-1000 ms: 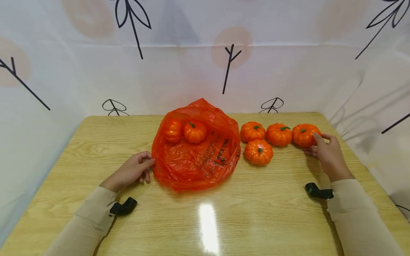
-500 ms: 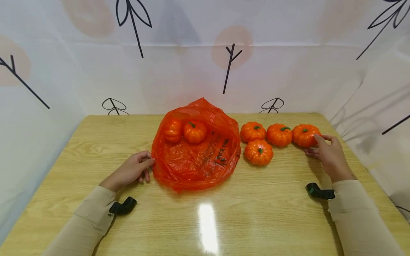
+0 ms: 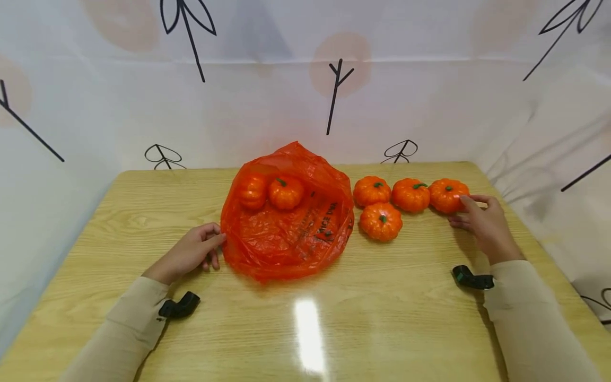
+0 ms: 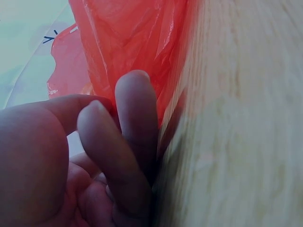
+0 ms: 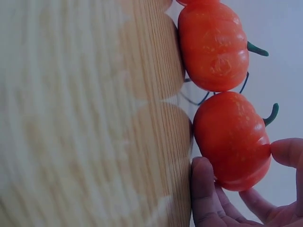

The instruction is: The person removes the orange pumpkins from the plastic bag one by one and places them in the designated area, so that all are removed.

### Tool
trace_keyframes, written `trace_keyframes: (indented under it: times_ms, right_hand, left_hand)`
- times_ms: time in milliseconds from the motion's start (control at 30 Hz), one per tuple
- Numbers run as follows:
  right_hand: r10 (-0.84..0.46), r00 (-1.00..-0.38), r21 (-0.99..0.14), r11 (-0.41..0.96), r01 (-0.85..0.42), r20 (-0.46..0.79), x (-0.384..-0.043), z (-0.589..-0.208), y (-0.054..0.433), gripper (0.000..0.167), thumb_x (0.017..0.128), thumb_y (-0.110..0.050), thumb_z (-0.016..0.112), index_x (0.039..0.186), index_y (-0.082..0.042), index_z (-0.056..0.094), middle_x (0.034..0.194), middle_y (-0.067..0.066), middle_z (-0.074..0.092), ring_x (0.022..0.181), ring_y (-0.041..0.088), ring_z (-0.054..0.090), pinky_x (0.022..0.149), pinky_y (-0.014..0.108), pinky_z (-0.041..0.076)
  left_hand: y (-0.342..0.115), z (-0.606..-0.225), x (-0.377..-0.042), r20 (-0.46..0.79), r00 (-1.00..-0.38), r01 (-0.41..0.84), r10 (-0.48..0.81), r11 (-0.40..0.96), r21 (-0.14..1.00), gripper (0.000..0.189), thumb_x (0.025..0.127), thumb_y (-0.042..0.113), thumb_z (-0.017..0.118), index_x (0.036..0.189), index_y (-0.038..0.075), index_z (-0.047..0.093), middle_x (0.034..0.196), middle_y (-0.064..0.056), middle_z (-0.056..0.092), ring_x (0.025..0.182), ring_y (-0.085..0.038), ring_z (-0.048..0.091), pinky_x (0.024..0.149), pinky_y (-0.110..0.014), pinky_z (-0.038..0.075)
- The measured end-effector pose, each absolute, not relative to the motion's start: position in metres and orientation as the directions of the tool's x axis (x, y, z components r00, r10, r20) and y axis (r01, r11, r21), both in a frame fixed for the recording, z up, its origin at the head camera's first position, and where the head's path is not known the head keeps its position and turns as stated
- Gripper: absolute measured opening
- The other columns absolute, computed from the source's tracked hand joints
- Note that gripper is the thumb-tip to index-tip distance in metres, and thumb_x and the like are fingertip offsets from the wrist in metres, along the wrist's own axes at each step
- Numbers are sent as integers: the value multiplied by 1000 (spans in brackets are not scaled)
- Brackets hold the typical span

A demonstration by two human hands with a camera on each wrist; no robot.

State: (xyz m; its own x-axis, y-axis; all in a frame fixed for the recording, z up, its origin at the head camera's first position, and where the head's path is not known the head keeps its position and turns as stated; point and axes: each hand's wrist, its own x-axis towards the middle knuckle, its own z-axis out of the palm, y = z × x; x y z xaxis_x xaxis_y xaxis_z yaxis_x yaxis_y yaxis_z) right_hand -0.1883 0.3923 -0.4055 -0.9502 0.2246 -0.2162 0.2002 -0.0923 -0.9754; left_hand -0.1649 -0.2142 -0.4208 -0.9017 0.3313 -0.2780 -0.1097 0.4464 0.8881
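Observation:
A red translucent plastic bag [image 3: 267, 241] stands on the table with its mouth spread, two small orange pumpkins [image 3: 286, 193] inside it. At its left rim my left hand [image 3: 193, 249] pinches the plastic between thumb and finger; the other fingers [image 4: 137, 101] hang beside the bag, near the tabletop. To the bag's right, a row of pumpkins [image 3: 410, 195] with green stems sits on the table, one more pumpkin [image 3: 381, 222] in front. My right hand [image 3: 487, 225] holds the rightmost pumpkin [image 5: 232, 137], thumb on its upper side and fingers low around it. That pumpkin appears to rest on the table.
The wooden table [image 3: 238, 334] reaches back to a white cloth backdrop [image 3: 267, 116] with printed plants. Black curved wrist mounts [image 3: 180, 306] sit on both sleeves. A dark cable [image 3: 594, 302] shows past the table's right edge.
The head view has shifted slightly, so everything appears a little up and to the left. Both hands keep their places at the bag's rim and the rightmost pumpkin.

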Motion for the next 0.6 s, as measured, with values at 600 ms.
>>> trace_keyframes:
  times_ms: [600]
  right_hand:
    - [543, -836, -904, 393, 170, 79, -186, -389, 363, 27, 99, -38, 56, 123, -28, 50, 102, -17, 43, 67, 1, 55, 59, 13, 49]
  left_hand:
    - [-215, -416, -165, -280, -903, -112, 326, 450, 886, 29, 106, 32, 51, 101, 3, 47, 66, -11, 61, 56, -20, 64, 48, -28, 50]
